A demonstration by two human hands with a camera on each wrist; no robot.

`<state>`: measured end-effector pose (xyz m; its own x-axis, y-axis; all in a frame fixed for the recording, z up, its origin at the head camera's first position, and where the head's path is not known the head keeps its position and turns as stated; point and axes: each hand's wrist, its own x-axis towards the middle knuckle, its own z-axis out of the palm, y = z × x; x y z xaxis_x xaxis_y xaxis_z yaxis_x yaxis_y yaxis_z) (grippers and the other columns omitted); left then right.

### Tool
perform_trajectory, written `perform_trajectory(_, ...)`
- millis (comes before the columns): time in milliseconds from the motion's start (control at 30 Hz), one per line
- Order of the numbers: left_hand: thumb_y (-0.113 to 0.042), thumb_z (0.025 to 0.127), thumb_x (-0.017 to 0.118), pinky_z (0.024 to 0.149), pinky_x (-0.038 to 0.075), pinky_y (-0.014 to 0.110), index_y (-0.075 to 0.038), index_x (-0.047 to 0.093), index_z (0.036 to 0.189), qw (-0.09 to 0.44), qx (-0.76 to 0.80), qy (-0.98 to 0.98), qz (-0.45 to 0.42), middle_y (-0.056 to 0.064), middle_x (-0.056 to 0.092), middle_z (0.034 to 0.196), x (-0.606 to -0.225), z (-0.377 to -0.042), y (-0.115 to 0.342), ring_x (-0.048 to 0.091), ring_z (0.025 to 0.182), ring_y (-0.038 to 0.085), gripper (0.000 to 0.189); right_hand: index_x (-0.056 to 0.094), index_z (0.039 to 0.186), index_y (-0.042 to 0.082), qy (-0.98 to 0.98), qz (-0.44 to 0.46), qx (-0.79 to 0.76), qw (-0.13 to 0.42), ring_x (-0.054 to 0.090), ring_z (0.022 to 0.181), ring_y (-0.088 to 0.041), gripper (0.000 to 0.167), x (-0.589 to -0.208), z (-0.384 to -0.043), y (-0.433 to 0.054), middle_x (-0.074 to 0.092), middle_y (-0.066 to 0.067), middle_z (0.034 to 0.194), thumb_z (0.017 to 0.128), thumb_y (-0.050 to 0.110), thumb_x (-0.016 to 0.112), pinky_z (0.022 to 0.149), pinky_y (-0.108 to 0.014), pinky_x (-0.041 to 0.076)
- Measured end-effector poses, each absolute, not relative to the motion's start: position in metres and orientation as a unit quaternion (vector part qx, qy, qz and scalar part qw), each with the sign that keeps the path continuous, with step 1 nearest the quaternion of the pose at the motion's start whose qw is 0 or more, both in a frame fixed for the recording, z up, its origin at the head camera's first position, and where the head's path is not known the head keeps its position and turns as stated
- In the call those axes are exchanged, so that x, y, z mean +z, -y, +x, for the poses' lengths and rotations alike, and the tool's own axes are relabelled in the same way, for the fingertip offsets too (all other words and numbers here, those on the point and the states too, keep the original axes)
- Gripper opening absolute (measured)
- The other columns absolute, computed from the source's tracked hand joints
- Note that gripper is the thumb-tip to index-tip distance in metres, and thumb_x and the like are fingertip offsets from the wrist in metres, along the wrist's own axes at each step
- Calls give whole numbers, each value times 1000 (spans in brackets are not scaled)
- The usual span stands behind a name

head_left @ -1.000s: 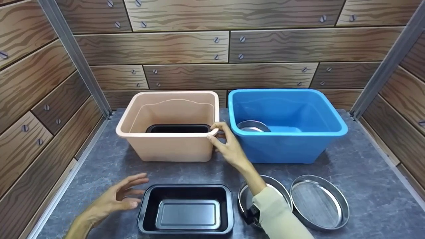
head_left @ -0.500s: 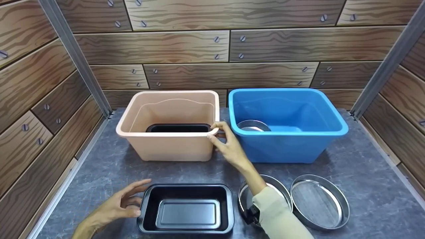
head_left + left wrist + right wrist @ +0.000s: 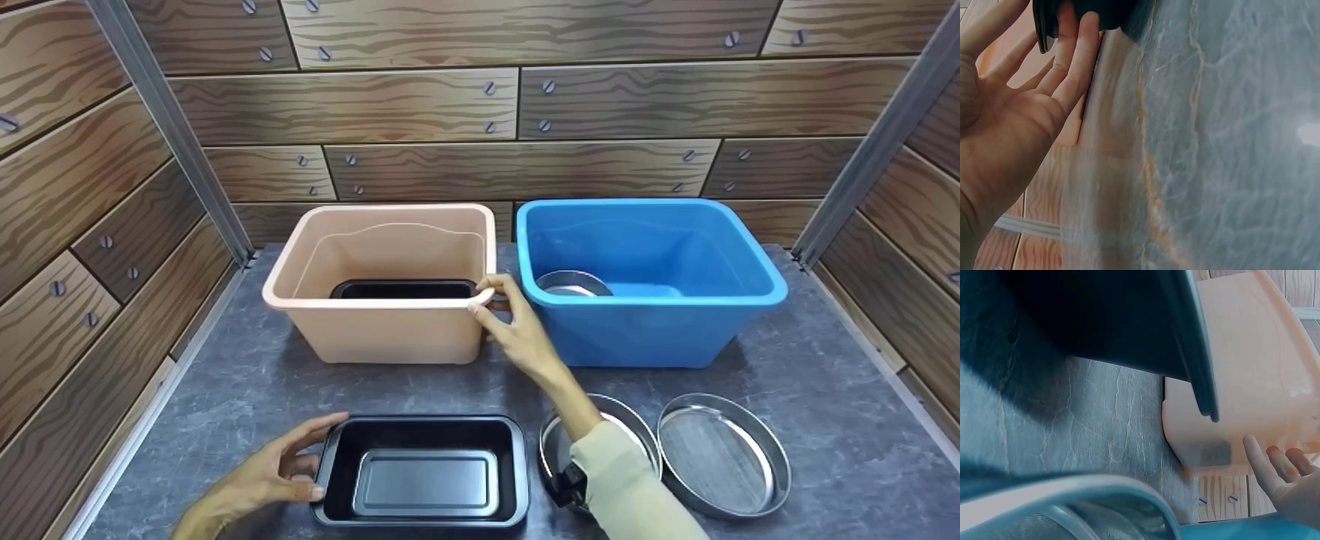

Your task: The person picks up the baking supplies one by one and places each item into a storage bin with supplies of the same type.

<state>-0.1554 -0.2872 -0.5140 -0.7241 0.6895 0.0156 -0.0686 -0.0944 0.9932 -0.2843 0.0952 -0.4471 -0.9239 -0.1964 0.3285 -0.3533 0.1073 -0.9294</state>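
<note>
A black rectangular baking pan (image 3: 426, 480) lies on the grey tabletop in the head view's lower middle. At its left end, my left hand (image 3: 259, 476) has its thumb on the near rim and its index finger at the far corner; in the left wrist view, fingertips (image 3: 1088, 25) press against the pan's dark edge. With my right hand (image 3: 517, 334) I grip the front right corner of a beige plastic tub (image 3: 390, 330). Another black pan (image 3: 405, 289) sits inside that tub, its lower part hidden by the front wall.
A blue tub (image 3: 645, 330) stands right of the beige one, a round metal sieve (image 3: 574, 283) inside. Two more sieves rest at front right: a left sieve (image 3: 611, 409), partly under my right forearm, and a right sieve (image 3: 724, 457). Wood-patterned walls (image 3: 450, 105) surround the table.
My left hand has moved right and slightly down to the baking pan's left rim, from a small gap away to contact. The right hand keeps its grip on the beige tub.
</note>
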Motion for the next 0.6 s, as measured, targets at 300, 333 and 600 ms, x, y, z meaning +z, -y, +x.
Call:
perform_trajectory(300, 9, 94, 62, 100, 55, 55, -1, 10, 164, 276, 706, -605, 242, 14, 32, 166, -517, -156, 284, 55, 133, 44, 88, 56, 127, 14, 741, 185, 643, 64, 63, 106, -24, 28, -448, -283, -95, 59, -7, 121, 102, 17, 68, 66, -33, 58)
perform_trajectory(333, 10, 94, 62, 100, 55, 55, 0, 10, 164, 276, 707, -605, 242, 14, 32, 166, -517, -156, 284, 56, 133, 44, 88, 56, 127, 14, 741, 185, 643, 64, 63, 106, -24, 28, -447, -283, -95, 59, -7, 121, 102, 17, 68, 66, -34, 58)
perform_trajectory(600, 7, 94, 64, 106, 54, 45, -2, 15, 165, 262, 694, -635, 215, 14, 19, 171, -515, -154, 282, 46, 142, 44, 87, 55, 127, 13, 740, 187, 643, 65, 63, 106, -24, 28, -448, -284, -95, 58, -6, 120, 102, 16, 68, 66, -32, 58)
